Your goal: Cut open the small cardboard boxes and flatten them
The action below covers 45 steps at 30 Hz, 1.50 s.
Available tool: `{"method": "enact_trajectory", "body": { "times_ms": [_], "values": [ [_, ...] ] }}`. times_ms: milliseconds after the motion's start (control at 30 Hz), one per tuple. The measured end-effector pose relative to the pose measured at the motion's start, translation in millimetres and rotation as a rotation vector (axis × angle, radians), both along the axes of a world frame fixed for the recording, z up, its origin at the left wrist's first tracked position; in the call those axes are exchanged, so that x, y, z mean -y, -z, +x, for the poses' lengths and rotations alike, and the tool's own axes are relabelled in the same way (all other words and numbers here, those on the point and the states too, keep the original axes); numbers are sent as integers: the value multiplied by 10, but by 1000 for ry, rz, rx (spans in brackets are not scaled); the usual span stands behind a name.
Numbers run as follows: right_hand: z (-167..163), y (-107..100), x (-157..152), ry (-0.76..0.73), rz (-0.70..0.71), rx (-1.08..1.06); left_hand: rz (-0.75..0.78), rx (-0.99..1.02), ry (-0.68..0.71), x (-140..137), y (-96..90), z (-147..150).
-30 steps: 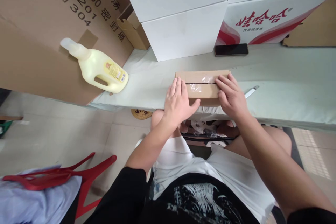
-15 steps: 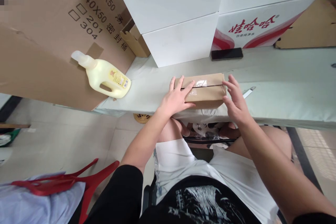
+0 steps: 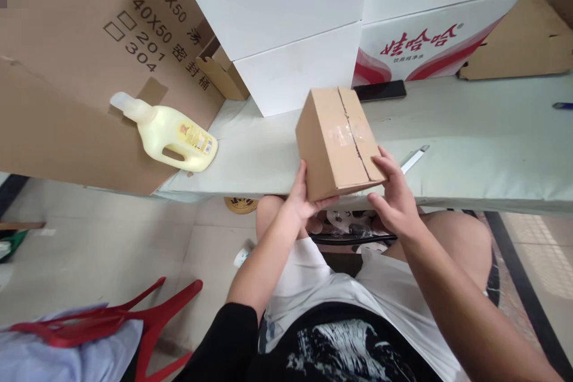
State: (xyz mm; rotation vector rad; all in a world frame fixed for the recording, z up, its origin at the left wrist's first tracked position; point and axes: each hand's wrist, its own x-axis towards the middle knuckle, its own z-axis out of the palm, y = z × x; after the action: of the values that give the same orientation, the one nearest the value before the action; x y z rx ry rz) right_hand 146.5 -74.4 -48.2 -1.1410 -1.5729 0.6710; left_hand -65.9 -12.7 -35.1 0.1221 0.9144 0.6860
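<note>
A small brown cardboard box (image 3: 320,131) is tilted up at the front edge of the covered table, its taped seam facing up and to the right. My left hand (image 3: 304,200) grips its lower left corner, the thumb on the side and the fingers reaching underneath. Against the lower right edge rests my right hand (image 3: 394,197), fingertips on the box and thumb spread away from them. Just right of that hand lies a white utility knife (image 3: 415,159). Part of my left fingers is hidden beneath the box.
A yellow detergent bottle (image 3: 176,137) lies left, by a large printed carton (image 3: 89,71). White boxes (image 3: 299,68) stand behind, with a black phone (image 3: 380,91) at their foot. A blue-handled item (image 3: 563,105) is far right. A red chair (image 3: 152,316) stands lower left.
The box has been turned and tipped up from lying flat. My left hand went from its top to its lower left corner; my right hand stayed at its right end.
</note>
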Motion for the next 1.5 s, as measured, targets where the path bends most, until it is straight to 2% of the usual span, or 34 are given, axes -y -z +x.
{"method": "enact_trajectory", "body": {
  "times_ms": [67,167,300,400,467,500,567,667,700,767,800,867,967,1033,1100,1167,1233,1333,1500],
  "values": [
    [-19,-43,0,53,39,41,-109,6,45,79,134,170],
    [4,-33,0,132,44,75,-170,-1,110,170,313,344],
    [44,44,17,117,27,141,-90,-46,246,250,466,328],
    [49,114,37,114,-10,169,37,-325,519,277,438,94],
    [48,163,45,116,-33,172,207,-571,704,272,302,-115],
    [48,187,46,117,-39,173,287,-632,720,262,198,-209],
    [47,230,42,119,-34,170,431,-698,622,230,-58,-326],
    [40,286,31,114,3,155,965,-947,216,163,-410,-245],
    [37,303,30,113,17,150,1135,-1016,158,133,-478,-155],
    [37,337,35,114,40,151,1404,-1147,168,61,-509,67],
    [44,355,42,110,43,158,1460,-1220,223,21,-476,178],
    [85,393,53,75,27,155,1462,-1305,331,-59,-351,357],
    [231,456,24,65,-57,73,1370,-1281,332,-150,-163,473],
    [378,504,-43,250,-132,111,1326,-1250,310,-183,-106,472],
    [529,564,-131,497,-189,292,1307,-1236,334,-193,-98,449],
    [647,640,-207,598,-231,497,1298,-1230,352,-185,-100,429],
    [709,718,-249,566,-277,614,1293,-1230,338,-165,-86,421],
    [730,780,-253,511,-329,619,1266,-1224,296,-119,-44,425],
    [819,666,-238,586,-485,548,1068,-1208,326,-72,-69,428]
  ]
}}
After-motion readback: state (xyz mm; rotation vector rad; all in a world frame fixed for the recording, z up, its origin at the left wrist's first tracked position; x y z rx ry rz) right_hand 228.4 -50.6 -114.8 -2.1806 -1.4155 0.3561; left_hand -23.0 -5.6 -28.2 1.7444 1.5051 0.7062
